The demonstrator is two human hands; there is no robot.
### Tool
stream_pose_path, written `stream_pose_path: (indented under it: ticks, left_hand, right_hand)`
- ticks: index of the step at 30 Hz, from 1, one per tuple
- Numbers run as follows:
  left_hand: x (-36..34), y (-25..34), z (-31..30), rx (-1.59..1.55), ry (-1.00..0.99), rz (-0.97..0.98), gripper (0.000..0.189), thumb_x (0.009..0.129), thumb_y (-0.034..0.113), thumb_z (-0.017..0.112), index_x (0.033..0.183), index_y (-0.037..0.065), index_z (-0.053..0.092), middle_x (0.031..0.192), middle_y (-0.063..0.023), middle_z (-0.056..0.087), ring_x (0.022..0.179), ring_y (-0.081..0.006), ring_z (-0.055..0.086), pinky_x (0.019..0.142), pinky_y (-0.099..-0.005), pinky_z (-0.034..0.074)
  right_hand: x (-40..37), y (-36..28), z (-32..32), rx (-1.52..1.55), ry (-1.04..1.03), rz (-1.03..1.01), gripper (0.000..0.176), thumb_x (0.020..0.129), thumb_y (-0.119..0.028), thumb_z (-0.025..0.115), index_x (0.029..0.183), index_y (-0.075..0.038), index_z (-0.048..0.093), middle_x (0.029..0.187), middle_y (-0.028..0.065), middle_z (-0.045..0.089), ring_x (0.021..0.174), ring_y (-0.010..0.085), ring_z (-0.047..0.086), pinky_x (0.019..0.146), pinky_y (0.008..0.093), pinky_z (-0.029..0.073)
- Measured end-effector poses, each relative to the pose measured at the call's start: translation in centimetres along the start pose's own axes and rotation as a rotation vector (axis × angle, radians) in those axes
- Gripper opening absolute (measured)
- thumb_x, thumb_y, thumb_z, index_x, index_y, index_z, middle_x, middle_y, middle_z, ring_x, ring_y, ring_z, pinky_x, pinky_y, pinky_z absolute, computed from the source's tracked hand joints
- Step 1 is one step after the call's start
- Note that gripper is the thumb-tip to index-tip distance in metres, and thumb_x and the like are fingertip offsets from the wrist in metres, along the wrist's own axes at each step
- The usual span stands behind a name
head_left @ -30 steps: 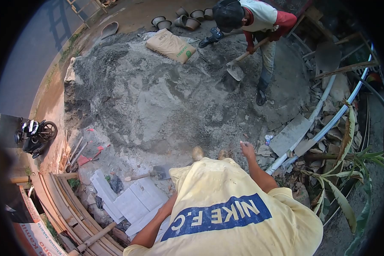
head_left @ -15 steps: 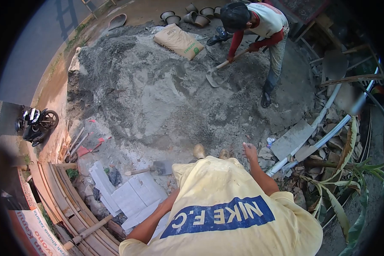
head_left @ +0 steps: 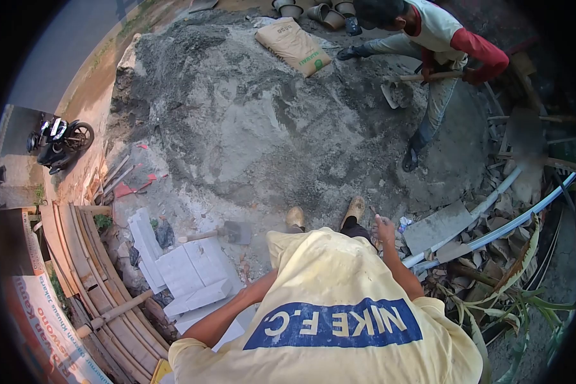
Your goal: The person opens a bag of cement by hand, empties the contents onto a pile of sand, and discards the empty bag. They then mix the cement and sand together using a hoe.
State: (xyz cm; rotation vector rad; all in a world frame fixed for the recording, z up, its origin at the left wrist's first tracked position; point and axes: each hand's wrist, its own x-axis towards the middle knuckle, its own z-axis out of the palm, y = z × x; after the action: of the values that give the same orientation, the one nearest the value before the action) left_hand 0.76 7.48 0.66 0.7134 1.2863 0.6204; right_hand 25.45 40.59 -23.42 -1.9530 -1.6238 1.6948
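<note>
My right hand (head_left: 384, 229) hangs low at my right side with its fingers curled together. A thin, small thing seems to stick out at the fingertips, too small to name. My left forearm (head_left: 237, 307) bends in toward my body, and the hand is hidden behind my yellow shirt (head_left: 339, 275). Ahead of my shoes spreads a broad heap of grey sand or cement mix (head_left: 237, 121). To my left a shovel (head_left: 238, 232) lies on the ground beside stacked white blocks (head_left: 192, 265).
A co-worker (head_left: 441, 38) in red sleeves holds another shovel (head_left: 397, 95) over the heap's right side. A paper sack (head_left: 293, 46) lies on top, with buckets (head_left: 326, 16) behind. Pipes (head_left: 493, 240) and rubble are at right, wooden planks (head_left: 96, 275) and a motorbike (head_left: 61, 144) at left.
The co-worker has lifted the shovel off the heap and swung it rightward. My view has tilted down slightly, and my right shoe shows farther forward. My right hand stays low at my side.
</note>
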Motion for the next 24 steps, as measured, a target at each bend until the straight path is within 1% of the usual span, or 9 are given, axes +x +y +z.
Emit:
stream_pose_path:
  ticks: [2, 9, 11, 14, 16, 18, 20, 23, 24]
  left_hand:
    - [1.3, 0.6, 1.2, -0.003, 0.233, 0.105, 0.063, 0.076, 0.025, 0.062, 0.129, 0.002, 0.038, 0.131, -0.0192, 0.041, 0.121, -0.0278, 0.04, 0.1, -0.0346, 0.03]
    - [10.7, 6.1, 4.9, -0.246, 0.37, 0.163, 0.06, 0.075, 0.025, 0.063, 0.126, 0.002, 0.042, 0.128, -0.0204, 0.045, 0.119, -0.0308, 0.043, 0.098, -0.0346, 0.033]
    - [15.1, 6.5, 6.3, -0.064, 0.378, 0.218, 0.057, 0.074, 0.024, 0.063, 0.124, 0.003, 0.045, 0.126, -0.0202, 0.046, 0.116, -0.0319, 0.045, 0.096, -0.0353, 0.035]
    - [19.3, 9.8, 8.7, -0.026, 0.437, 0.289, 0.053, 0.074, 0.023, 0.064, 0.121, 0.003, 0.048, 0.122, -0.0194, 0.05, 0.112, -0.0327, 0.049, 0.093, -0.0362, 0.038]
    - [20.6, 12.1, 10.4, -0.045, 0.371, 0.213, 0.059, 0.075, 0.024, 0.063, 0.125, 0.003, 0.043, 0.128, -0.0196, 0.043, 0.119, -0.0322, 0.041, 0.098, -0.0354, 0.033]
    - [22.4, 13.4, 11.8, -0.054, 0.32, 0.148, 0.064, 0.076, 0.025, 0.063, 0.13, 0.003, 0.038, 0.135, -0.0198, 0.036, 0.125, -0.0316, 0.034, 0.102, -0.0347, 0.027]
    - [23.4, 13.7, 14.1, -0.01, 0.453, 0.162, 0.049, 0.074, 0.022, 0.063, 0.117, 0.002, 0.051, 0.117, -0.0193, 0.054, 0.107, -0.0351, 0.051, 0.09, -0.0363, 0.04]
    - [24.7, 13.4, 16.1, -0.033, 0.466, 0.082, 0.047, 0.075, 0.021, 0.061, 0.117, 0.002, 0.051, 0.118, -0.0201, 0.053, 0.108, -0.0349, 0.051, 0.09, -0.0365, 0.04]
    - [24.9, 14.0, 16.1, -0.019, 0.48, 0.074, 0.047, 0.075, 0.021, 0.061, 0.117, 0.002, 0.051, 0.118, -0.0201, 0.053, 0.108, -0.0349, 0.051, 0.09, -0.0365, 0.04]
  right_hand:
    - [1.9, 0.1, -1.3, -0.039, -0.005, 0.004, 0.038, 0.084, -0.038, 0.057, 0.093, -0.001, 0.058, 0.076, 0.0077, 0.06, 0.054, 0.0149, 0.057, 0.046, 0.0276, 0.046]
    - [11.2, -3.9, -7.3, -0.112, -0.102, -0.044, 0.04, 0.083, -0.039, 0.057, 0.096, -0.002, 0.058, 0.077, 0.0074, 0.06, 0.056, 0.015, 0.058, 0.046, 0.0275, 0.046]
    - [15.2, -5.7, -9.9, -0.125, -0.13, -0.096, 0.04, 0.083, -0.039, 0.058, 0.096, -0.002, 0.058, 0.078, 0.0071, 0.06, 0.056, 0.0151, 0.058, 0.047, 0.0274, 0.046]
    - [20.0, -9.8, -15.0, -0.122, -0.177, -0.124, 0.044, 0.082, -0.042, 0.059, 0.101, -0.002, 0.056, 0.082, 0.0075, 0.06, 0.061, 0.016, 0.059, 0.049, 0.0277, 0.047]
    - [21.9, -11.4, -18.4, -0.033, -0.198, -0.145, 0.052, 0.08, -0.046, 0.06, 0.107, -0.001, 0.055, 0.083, 0.0088, 0.061, 0.063, 0.0166, 0.06, 0.051, 0.0278, 0.049]
    - [24.9, -12.4, -21.0, -0.106, -0.185, -0.174, 0.052, 0.08, -0.046, 0.06, 0.106, -0.001, 0.055, 0.083, 0.0088, 0.061, 0.062, 0.0163, 0.059, 0.051, 0.028, 0.049]
    - [27.8, -11.2, -24.1, -0.178, -0.178, -0.174, 0.052, 0.08, -0.046, 0.06, 0.105, -0.001, 0.055, 0.083, 0.0088, 0.062, 0.061, 0.016, 0.059, 0.051, 0.0283, 0.049]
    - [30.6, -9.1, -27.3, -0.244, -0.167, -0.173, 0.049, 0.08, -0.046, 0.059, 0.103, -0.002, 0.055, 0.082, 0.0084, 0.062, 0.061, 0.0165, 0.059, 0.051, 0.0295, 0.049]
    - [30.9, -8.6, -27.9, -0.182, -0.117, -0.097, 0.048, 0.081, -0.045, 0.059, 0.102, -0.002, 0.055, 0.082, 0.0086, 0.062, 0.06, 0.0171, 0.059, 0.051, 0.03, 0.049]
